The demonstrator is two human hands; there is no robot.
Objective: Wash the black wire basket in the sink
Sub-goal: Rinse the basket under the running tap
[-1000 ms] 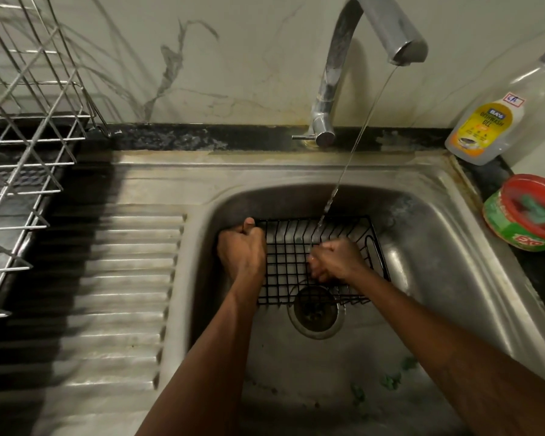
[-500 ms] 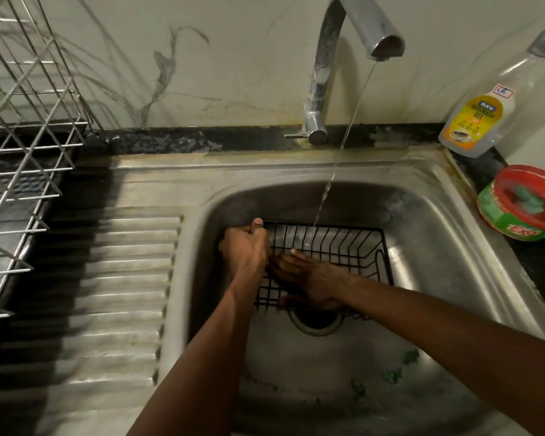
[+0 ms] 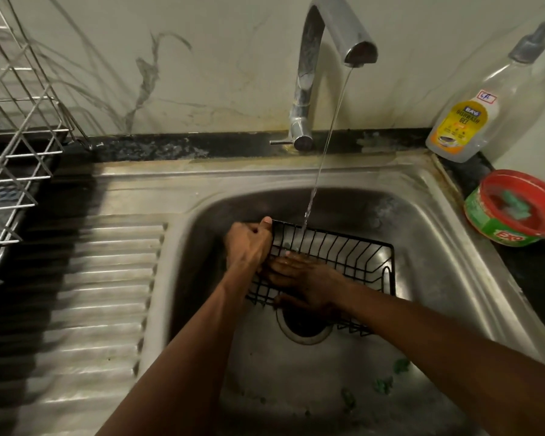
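Nearest, we list two bare forearms reaching into one steel sink (image 3: 438, 278), and three small green scraps (image 3: 400, 366) lying on the wet basin floor near its front right. Next, one round drain (image 3: 306, 332), partly covered by the near edge of one black wire basket (image 3: 359, 256); the basket sits inside the basin, over and behind the drain, tipped a little with its near edge raised. Left hand (image 3: 247, 247): clenched round the basket's left rim, thumb laid on the far left corner. Right hand (image 3: 302, 278): released, fingers straight and pointing left, palm pressed flat on the basket's wire floor, wet, just beside the left hand. One thin stream of water (image 3: 324, 146) falls onto the basket's far rim close to the left thumb. To the left, we note one ribbed steel drainboard (image 3: 101, 294), blurred, and beyond it one silver wire dish rack (image 3: 16, 121). To the right on the dark counter, one round tub (image 3: 516, 209), red inside with a green band, marked "EXO" in white on red; one green scrub pad (image 3: 513, 204) lies in it. Behind that, one clear bottle (image 3: 472, 114) with a grey cap and a yellow label reading "DISHWASH GEL"; the brand word above it begins "BAY", its last character unclear to us, and the small white sticker higher up is not legible. Farthest, one chrome tap (image 3: 309, 73) rises from the sink's back ledge against a pale veined wall.
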